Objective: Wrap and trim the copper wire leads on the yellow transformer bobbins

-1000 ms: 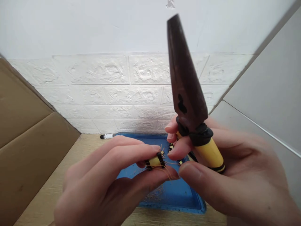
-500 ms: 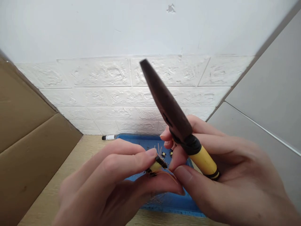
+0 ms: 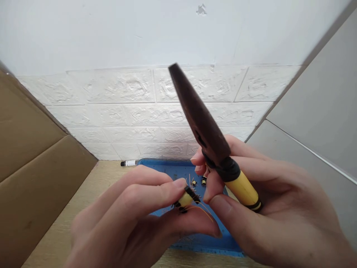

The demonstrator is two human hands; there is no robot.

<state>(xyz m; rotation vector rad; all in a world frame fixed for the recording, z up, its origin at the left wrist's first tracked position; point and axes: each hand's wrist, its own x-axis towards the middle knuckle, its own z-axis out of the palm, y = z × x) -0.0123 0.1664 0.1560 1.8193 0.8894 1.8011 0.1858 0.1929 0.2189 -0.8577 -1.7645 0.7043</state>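
Note:
Between the thumb and fingers of my left hand (image 3: pixel 134 212) is a small transformer (image 3: pixel 185 201), yellow-wrapped with black ends and metal pins. Thin copper-coloured wires stick out of it toward the right. My right hand (image 3: pixel 267 201) is wrapped round a pair of pliers (image 3: pixel 200 111) with dark, rusty jaws and yellow-and-black handles. The jaws point up and left, away from the transformer, and look closed. My right thumb and index fingertip come close together beside the wires; whether they pinch one I cannot tell.
Under my hands lies a blue tray (image 3: pixel 212 242) with more small transformers (image 3: pixel 204 181) and wire scraps in it. A marker-like tube (image 3: pixel 129 163) with a black cap lies at its back left corner. Cardboard (image 3: pixel 41 167) stands at left, a white brick-patterned wall (image 3: pixel 119 87) behind.
The transformer has tilted slightly, showing more of its yellow wrap. My right thumb and fingertip have shifted slightly right, away from it. The pliers have moved a little with that hand.

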